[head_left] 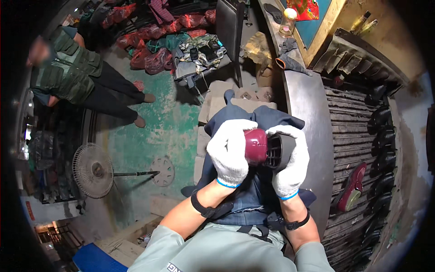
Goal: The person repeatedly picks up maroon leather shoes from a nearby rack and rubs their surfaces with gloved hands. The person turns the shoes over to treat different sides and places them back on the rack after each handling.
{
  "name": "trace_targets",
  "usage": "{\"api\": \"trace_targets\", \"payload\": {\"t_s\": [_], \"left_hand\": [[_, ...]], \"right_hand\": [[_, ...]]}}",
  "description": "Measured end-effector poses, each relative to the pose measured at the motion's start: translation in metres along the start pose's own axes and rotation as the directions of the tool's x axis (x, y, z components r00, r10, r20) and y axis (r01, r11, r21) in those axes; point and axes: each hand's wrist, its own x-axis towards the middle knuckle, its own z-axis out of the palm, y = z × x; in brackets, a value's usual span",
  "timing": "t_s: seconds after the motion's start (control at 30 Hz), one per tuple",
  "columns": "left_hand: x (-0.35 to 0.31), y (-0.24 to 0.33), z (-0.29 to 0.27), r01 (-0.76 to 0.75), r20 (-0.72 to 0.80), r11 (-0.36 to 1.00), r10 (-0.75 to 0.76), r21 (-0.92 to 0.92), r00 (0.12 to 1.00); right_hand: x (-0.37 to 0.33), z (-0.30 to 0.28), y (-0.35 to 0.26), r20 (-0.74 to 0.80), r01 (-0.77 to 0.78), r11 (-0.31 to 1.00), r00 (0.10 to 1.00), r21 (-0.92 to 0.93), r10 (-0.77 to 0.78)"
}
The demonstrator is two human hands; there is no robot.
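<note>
Shoe (255, 147), dark red and glossy, is sitting over your lap (253, 206) in your gloved left hand (229, 149), which is grasping it; your gloved right hand (297, 158) is gripping a black sole-like piece (285, 147), ribbed inside, just beside it. To your right, past the metal surface (309, 106), a second dark red shoe (352, 188) is lying on a slatted rack (346, 120).
</note>
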Motion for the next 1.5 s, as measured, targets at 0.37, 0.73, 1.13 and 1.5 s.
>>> {"api": "trace_targets", "payload": {"t_s": [0.37,0.73,1.13,1.5], "left_hand": [[-0.013,0.0,0.023,-0.021,0.049,0.998,0.023,-0.055,0.999],[-0.02,0.006,0.019,-0.042,0.112,0.999,0.044,-0.025,0.993],[-0.067,0.017,-0.023,0.156,0.303,0.985,-0.129,-0.069,0.944],[-0.097,0.024,-0.025,0.41,0.22,0.893,-0.445,0.186,0.868]], "right_hand": [[0.002,-0.003,-0.002,-0.07,0.045,0.991,0.996,-0.126,-0.054],[-0.001,-0.009,-0.007,-0.024,0.094,0.977,0.995,-0.19,-0.1],[-0.05,-0.02,-0.039,0.1,-0.3,0.954,0.95,0.011,0.297],[-0.066,-0.019,-0.034,0.051,-0.121,0.963,0.989,-0.242,0.137]]}}
